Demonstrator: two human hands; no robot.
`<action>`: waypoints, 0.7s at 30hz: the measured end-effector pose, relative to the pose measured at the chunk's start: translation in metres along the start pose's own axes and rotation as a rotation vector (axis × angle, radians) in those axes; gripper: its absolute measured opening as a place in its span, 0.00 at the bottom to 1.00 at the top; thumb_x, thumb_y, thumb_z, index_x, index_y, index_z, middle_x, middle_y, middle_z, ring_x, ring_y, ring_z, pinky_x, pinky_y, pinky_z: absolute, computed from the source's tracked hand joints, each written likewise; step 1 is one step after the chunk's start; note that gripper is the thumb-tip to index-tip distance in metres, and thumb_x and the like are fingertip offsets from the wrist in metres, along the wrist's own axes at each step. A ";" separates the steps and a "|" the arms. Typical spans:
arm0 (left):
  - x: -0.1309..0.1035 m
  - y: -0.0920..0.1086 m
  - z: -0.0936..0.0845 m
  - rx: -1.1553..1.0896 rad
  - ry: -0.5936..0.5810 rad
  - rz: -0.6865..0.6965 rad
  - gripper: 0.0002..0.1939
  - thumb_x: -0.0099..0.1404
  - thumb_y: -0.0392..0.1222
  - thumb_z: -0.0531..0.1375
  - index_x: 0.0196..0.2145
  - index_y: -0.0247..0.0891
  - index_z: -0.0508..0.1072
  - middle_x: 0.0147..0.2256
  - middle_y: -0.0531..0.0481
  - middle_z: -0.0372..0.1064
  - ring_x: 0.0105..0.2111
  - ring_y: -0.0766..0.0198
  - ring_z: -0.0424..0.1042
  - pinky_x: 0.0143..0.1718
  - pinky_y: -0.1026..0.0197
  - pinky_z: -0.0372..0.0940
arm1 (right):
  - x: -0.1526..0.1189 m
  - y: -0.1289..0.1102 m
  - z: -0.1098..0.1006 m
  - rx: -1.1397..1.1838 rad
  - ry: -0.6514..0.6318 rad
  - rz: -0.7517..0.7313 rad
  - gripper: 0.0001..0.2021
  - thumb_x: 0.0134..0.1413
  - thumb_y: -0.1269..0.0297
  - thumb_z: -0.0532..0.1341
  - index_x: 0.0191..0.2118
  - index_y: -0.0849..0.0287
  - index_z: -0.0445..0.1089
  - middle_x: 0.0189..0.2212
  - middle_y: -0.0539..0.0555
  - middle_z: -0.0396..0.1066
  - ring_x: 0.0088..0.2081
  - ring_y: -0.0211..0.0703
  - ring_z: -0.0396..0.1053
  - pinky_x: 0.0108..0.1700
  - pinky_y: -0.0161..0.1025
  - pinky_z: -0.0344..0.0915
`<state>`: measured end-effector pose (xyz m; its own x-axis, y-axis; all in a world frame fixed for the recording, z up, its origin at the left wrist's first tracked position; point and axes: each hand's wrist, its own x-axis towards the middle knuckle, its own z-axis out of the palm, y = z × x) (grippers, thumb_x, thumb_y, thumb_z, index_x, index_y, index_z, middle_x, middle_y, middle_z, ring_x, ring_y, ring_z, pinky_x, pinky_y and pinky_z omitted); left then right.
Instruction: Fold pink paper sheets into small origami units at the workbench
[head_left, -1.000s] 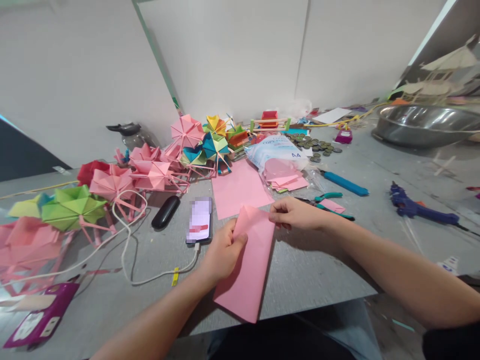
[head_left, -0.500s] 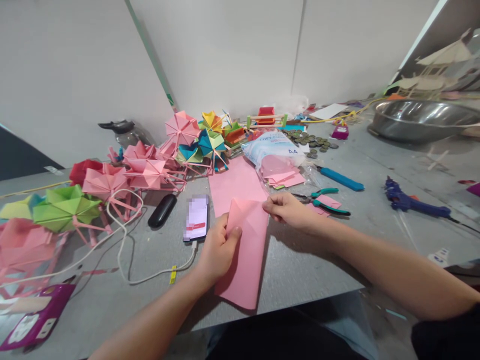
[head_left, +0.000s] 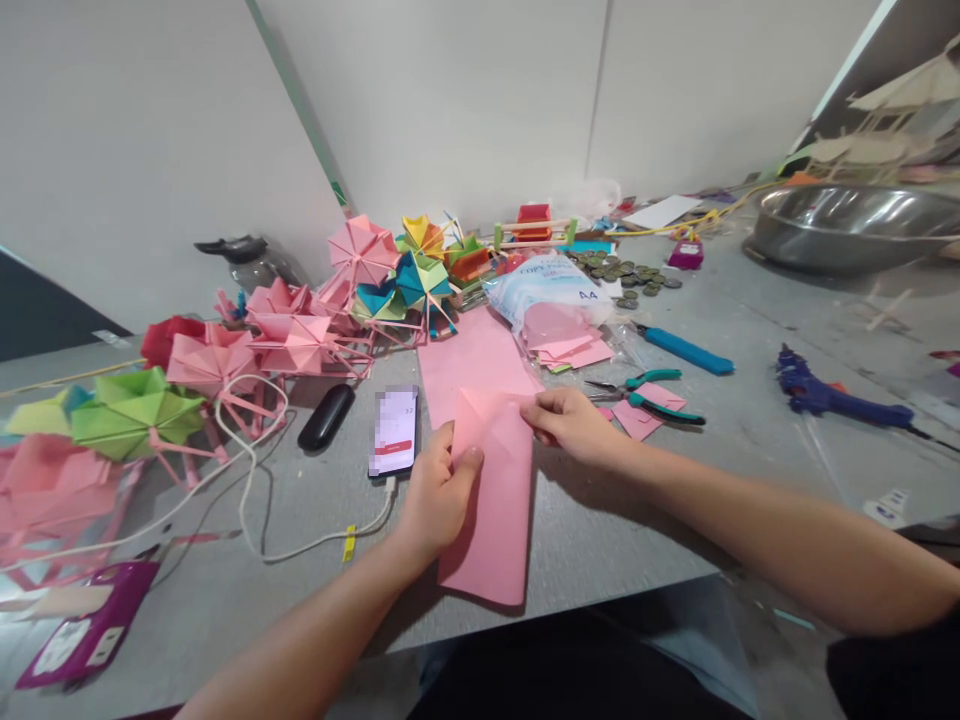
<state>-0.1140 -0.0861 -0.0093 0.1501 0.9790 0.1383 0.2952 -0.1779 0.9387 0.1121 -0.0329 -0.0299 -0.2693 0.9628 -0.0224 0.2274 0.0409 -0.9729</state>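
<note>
Behind pink paper models (head_left: 292,340), a dark-lidded jug (head_left: 259,262) is seen. Over the bench (head_left: 622,550), the folded pink sheet (head_left: 491,520) is gripped between 2 hands: its left edge under the left hand's (head_left: 442,490) thumb, its upper right corner in the right hand's (head_left: 562,420) closed fingertips. Pink paper is contained in the A4 bag (head_left: 551,285). The steel basin's (head_left: 855,235) contents are hidden.

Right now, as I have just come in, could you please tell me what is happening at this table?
A person holds a folded pink paper. The left hand grips its left side, and the right hand pinches its upper right corner. A phone lies to the left, pliers to the right.
</note>
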 end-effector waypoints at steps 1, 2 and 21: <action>0.000 -0.001 0.000 0.003 0.003 0.001 0.14 0.72 0.47 0.60 0.47 0.35 0.76 0.42 0.43 0.79 0.40 0.52 0.77 0.43 0.54 0.70 | 0.000 0.000 0.001 -0.009 -0.012 -0.002 0.29 0.61 0.34 0.62 0.22 0.53 0.61 0.18 0.47 0.59 0.22 0.36 0.50 0.29 0.42 0.47; 0.000 -0.002 0.000 0.002 0.003 0.002 0.14 0.73 0.47 0.60 0.47 0.35 0.77 0.42 0.43 0.79 0.41 0.52 0.76 0.44 0.53 0.70 | -0.001 0.000 0.002 -0.026 -0.013 -0.005 0.28 0.62 0.35 0.61 0.22 0.52 0.61 0.18 0.46 0.58 0.22 0.36 0.50 0.29 0.42 0.47; -0.002 -0.003 0.001 -0.014 0.038 -0.002 0.14 0.74 0.49 0.60 0.47 0.36 0.75 0.42 0.43 0.79 0.41 0.52 0.77 0.44 0.53 0.71 | -0.016 0.004 0.022 -0.001 0.083 -0.078 0.26 0.67 0.39 0.62 0.27 0.54 0.64 0.24 0.51 0.64 0.30 0.43 0.60 0.32 0.41 0.57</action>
<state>-0.1144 -0.0872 -0.0129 0.1137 0.9824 0.1481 0.2820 -0.1748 0.9434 0.0968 -0.0537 -0.0386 -0.2081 0.9754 0.0725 0.2094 0.1168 -0.9708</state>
